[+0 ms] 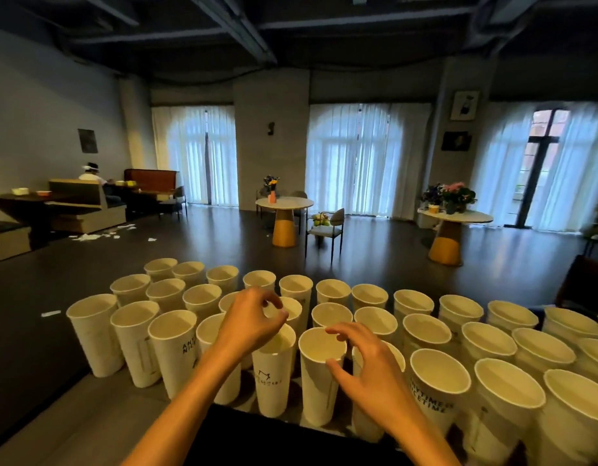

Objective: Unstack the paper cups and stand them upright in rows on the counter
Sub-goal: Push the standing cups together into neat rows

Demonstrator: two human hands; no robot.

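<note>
The paper cups [171,351] were cream white, pale yellowish inside, and several carried black printed lettering; one cup [271,378] bore a small black logo. The counter [291,432] under them looked black. Beyond, two round tables [284,203] had white tops on mustard-yellow bases. The curtains [354,156] were sheer white, glowing bluish. A pink vase [272,197] held yellow flowers.

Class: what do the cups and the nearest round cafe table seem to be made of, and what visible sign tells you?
Cups: apparently paper, matte off-white, with rolled rims and printed black lettering. Round table: pale, smooth top, possibly stone or laminate; its cone base looks wooden above, glossy yellow below.
</note>
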